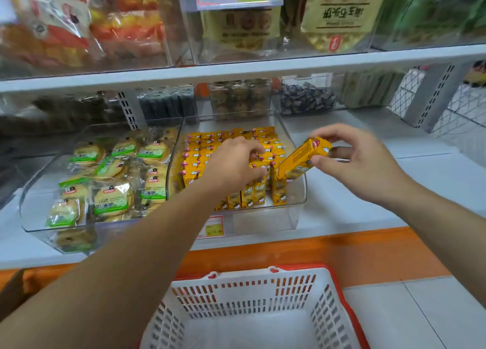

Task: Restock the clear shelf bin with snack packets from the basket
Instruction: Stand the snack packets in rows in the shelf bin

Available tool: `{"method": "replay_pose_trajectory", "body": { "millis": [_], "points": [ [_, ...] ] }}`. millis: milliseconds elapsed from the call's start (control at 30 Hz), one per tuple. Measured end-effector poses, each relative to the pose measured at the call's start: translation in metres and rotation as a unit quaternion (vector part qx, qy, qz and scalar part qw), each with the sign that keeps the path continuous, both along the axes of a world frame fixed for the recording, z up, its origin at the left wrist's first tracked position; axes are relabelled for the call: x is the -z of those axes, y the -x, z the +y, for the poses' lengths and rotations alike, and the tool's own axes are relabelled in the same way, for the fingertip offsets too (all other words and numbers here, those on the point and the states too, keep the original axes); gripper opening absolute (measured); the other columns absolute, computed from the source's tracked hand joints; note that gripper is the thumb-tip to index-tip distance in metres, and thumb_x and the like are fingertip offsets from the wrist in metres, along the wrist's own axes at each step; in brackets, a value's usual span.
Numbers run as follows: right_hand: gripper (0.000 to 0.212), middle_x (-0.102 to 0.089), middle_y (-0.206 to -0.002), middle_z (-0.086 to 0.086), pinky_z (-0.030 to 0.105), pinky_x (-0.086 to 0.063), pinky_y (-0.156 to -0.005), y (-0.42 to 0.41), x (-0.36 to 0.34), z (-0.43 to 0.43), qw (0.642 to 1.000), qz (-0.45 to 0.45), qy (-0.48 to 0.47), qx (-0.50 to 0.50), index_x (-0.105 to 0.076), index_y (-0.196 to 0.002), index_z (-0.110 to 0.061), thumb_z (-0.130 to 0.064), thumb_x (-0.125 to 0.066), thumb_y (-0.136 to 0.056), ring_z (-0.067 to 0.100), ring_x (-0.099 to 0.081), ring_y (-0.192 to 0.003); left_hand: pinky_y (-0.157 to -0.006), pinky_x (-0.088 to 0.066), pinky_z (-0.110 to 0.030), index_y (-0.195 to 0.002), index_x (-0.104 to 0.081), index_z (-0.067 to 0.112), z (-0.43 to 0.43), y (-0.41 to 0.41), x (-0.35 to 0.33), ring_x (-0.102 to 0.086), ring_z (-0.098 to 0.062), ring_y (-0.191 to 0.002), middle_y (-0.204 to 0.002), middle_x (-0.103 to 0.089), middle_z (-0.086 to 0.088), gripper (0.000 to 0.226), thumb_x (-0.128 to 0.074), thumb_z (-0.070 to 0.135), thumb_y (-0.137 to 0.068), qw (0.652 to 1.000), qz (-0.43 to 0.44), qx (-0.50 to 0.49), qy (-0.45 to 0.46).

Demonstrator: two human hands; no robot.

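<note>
A clear shelf bin [294, 212] on the white shelf holds several rows of upright yellow snack packets [210, 149]. My left hand [234, 162] reaches into the bin, its fingers curled around the tops of packets near the bin's middle. My right hand [360, 162] pinches one yellow snack packet [299, 162], held tilted over the bin's right edge, its lower end touching the packets inside. The white basket [252, 293] with red rim stands below, and no packets show inside it.
To the left stands a second clear bin [34, 217] of green-labelled biscuit packs. Bins of bagged snacks fill the upper shelf, and smaller clear boxes sit behind. White shelf surface [394, 180] extends right of the bin. An orange shelf edge [342, 254] runs above the basket.
</note>
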State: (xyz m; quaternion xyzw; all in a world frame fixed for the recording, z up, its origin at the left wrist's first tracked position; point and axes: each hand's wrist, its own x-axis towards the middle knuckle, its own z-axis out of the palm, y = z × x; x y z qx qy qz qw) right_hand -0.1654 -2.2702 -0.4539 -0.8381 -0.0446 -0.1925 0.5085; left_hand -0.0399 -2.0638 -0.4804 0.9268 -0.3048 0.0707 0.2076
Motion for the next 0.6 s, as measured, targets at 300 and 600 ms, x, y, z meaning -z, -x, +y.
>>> {"method": "replay_pose_trajectory", "body": {
  "millis": [300,600],
  "points": [
    [0.03,-0.071,-0.096,-0.009,0.042,-0.052,-0.088,-0.055,0.004,0.019,0.962,0.006,0.271,0.015,-0.068,-0.112,-0.03,-0.028,-0.077,-0.084,0.012,-0.065,-0.091,-0.087,-0.031,-0.034,-0.111,-0.067,0.044,0.015,-0.03,0.041,-0.04,-0.016,-0.111,-0.111,-0.048,0.011,0.039,-0.078,0.06,-0.076,0.996,-0.077,-0.028,-0.025],
    [0.037,-0.056,-0.09,-0.012,0.037,-0.049,-0.085,-0.096,-0.002,0.032,0.916,0.049,0.397,0.017,-0.068,-0.108,-0.031,-0.036,-0.084,-0.076,0.02,-0.06,-0.097,-0.086,-0.029,-0.033,-0.104,-0.069,0.045,0.018,-0.031,0.049,-0.048,-0.013,-0.111,-0.112,-0.053,0.013,0.032,-0.08,0.056,-0.076,0.997,-0.046,-0.037,0.044]
  ]
}}
